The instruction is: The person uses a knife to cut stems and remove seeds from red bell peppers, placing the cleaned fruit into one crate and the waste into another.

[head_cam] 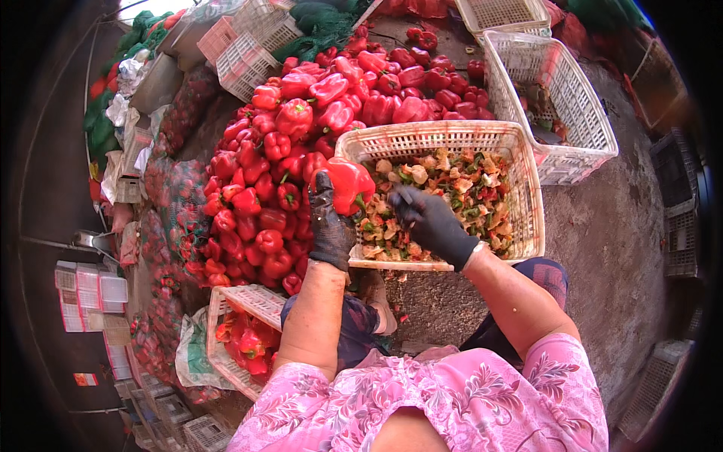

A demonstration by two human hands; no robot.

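My left hand (329,226), in a dark work glove, holds a large red bell pepper (348,183) with its green stem towards the right. Just right of it, my right hand (429,217) wears a similar glove, with its fingers bent; blur hides whether anything is between them. Both are at a white plastic crate (534,203), the right hand over the pepper cores and stems (452,175) inside. A large heap of whole red bell peppers (271,169) lies left of and behind the crate.
Beside my left leg stands a crate (248,294) of red peppers. Another white crate (576,101) with scraps stands at the upper right. Mesh sacks of peppers (183,198) line the heap's left side; more crates (248,62) stand behind it.
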